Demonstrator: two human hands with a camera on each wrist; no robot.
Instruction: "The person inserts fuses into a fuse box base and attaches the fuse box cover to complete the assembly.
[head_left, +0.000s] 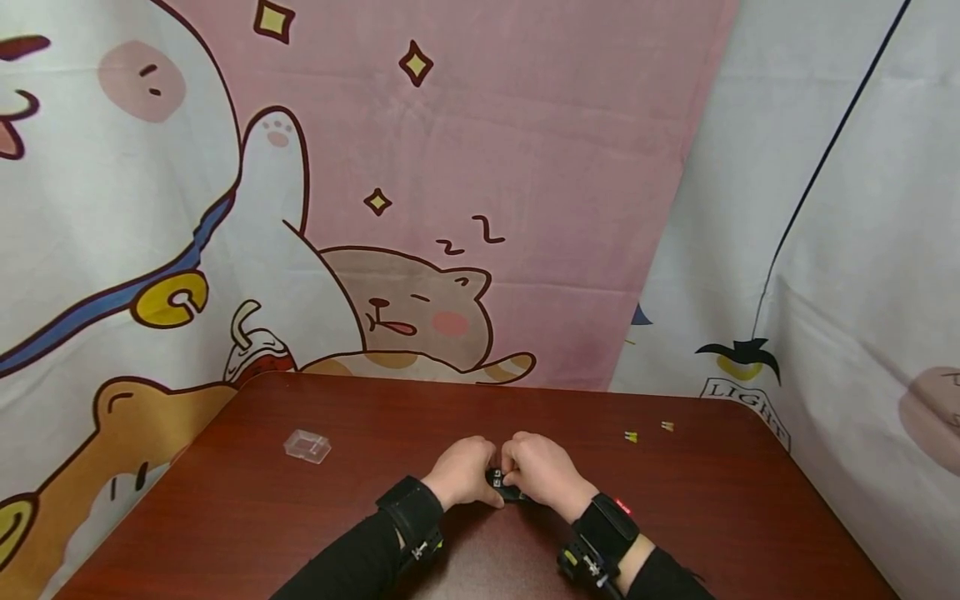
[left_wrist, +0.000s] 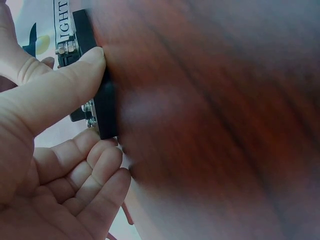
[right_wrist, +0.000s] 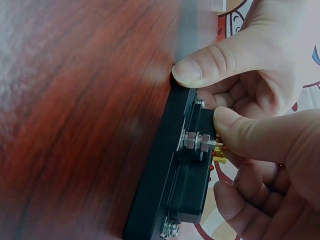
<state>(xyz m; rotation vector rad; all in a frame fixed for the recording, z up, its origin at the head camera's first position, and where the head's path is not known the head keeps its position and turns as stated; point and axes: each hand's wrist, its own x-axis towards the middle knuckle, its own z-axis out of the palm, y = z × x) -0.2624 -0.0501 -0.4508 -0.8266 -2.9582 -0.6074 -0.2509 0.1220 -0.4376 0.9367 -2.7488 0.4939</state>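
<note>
A black fuse block point(right_wrist: 159, 165) with metal studs, nuts and small red dots lies near the table's front. My left hand point(head_left: 465, 471) holds its left end, the thumb point(left_wrist: 85, 75) against the block's side. At its top face my right hand point(head_left: 542, 467) is curled, thumb point(right_wrist: 235, 122) and fingers pinched together beside a metal stud point(right_wrist: 202, 141). A small yellow piece point(right_wrist: 220, 156) shows just past that stud. I cannot tell what the right fingers pinch, since they cover it.
A clear plastic box point(head_left: 307, 446) stands at the back left of the brown table point(head_left: 375, 417). Toward the back right lie a small yellow fuse-like piece point(head_left: 632, 437) and a tan one point(head_left: 667, 426). A printed cloth point(head_left: 570, 167) hangs behind the far edge.
</note>
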